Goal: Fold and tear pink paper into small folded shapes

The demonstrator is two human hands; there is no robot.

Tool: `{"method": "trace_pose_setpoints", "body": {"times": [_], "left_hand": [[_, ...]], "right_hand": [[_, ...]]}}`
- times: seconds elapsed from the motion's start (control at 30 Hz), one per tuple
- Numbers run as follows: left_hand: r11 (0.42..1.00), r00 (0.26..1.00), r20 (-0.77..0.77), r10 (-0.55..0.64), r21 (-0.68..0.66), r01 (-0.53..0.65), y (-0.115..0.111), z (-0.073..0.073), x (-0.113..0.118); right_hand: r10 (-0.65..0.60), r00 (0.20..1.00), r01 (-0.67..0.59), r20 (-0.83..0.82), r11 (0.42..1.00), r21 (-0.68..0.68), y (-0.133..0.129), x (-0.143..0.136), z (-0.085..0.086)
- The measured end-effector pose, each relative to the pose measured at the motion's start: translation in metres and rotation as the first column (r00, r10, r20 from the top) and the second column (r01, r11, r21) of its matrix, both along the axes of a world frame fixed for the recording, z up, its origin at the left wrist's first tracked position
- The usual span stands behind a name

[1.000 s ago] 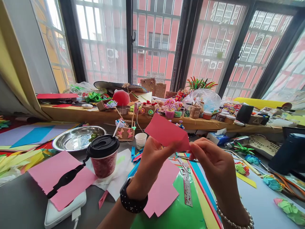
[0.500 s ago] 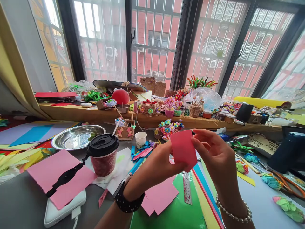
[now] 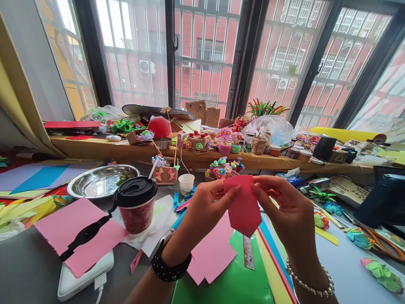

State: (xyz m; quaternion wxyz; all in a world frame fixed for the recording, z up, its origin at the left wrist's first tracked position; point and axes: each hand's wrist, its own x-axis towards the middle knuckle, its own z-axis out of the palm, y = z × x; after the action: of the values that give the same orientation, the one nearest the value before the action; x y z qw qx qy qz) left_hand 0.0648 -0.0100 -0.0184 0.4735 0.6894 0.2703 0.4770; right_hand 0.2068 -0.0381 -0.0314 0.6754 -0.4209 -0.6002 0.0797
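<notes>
A piece of red-pink paper (image 3: 244, 211), folded to a point at its lower end, is held up in front of me between both hands. My left hand (image 3: 210, 207) pinches its upper left part, the thumb lying across the front face. At the upper right corner, my right hand (image 3: 286, 209) grips the edge between thumb and fingers. Below the hands, pink paper sheets (image 3: 215, 253) lie on a green folder (image 3: 221, 291), with a small patterned ruler (image 3: 248, 253) beside them.
A lidded paper cup (image 3: 136, 207) stands left of my hands, near a metal plate (image 3: 79, 185) with green grapes. A white power bank (image 3: 85, 278) sits under another pink sheet (image 3: 79, 228). Folded paper pieces (image 3: 360, 239) and scissors (image 3: 387, 247) lie right. Crafts crowd the sill (image 3: 190, 158).
My left hand has shifted up the paper, its thumb now on the front near the top. The paper's pointed lower end now shows and hangs lower.
</notes>
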Motion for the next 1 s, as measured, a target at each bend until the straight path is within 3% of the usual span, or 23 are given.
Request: {"method": "trace_pose_setpoints", "body": {"times": [0.4, 0.57, 0.83, 1.0], "left_hand": [[1.000, 0.997, 0.073, 0.003, -0.024, -0.001, -0.0018, 0.0033, 0.0000], [0.999, 0.998, 0.048, 0.036, -0.010, -0.035, -0.0019, 0.0029, -0.0006], [0.999, 0.998, 0.047, 0.038, -0.009, -0.037, 0.0006, -0.0002, -0.0007], [0.999, 0.996, 0.067, 0.052, 0.005, -0.052, 0.0012, -0.0007, -0.0007]], "right_hand": [[-0.126, 0.955, 0.049, 0.267, 0.960, 0.276, -0.0011, -0.0001, 0.0003], [-0.219, 0.889, 0.078, 0.401, 0.937, 0.339, -0.0014, 0.0024, -0.0024], [-0.267, 0.837, 0.068, 0.477, 0.917, 0.393, 0.0003, 0.0055, -0.0040], [-0.218, 0.845, 0.029, 0.488, 0.930, 0.366, 0.0004, 0.0059, -0.0037]]}}
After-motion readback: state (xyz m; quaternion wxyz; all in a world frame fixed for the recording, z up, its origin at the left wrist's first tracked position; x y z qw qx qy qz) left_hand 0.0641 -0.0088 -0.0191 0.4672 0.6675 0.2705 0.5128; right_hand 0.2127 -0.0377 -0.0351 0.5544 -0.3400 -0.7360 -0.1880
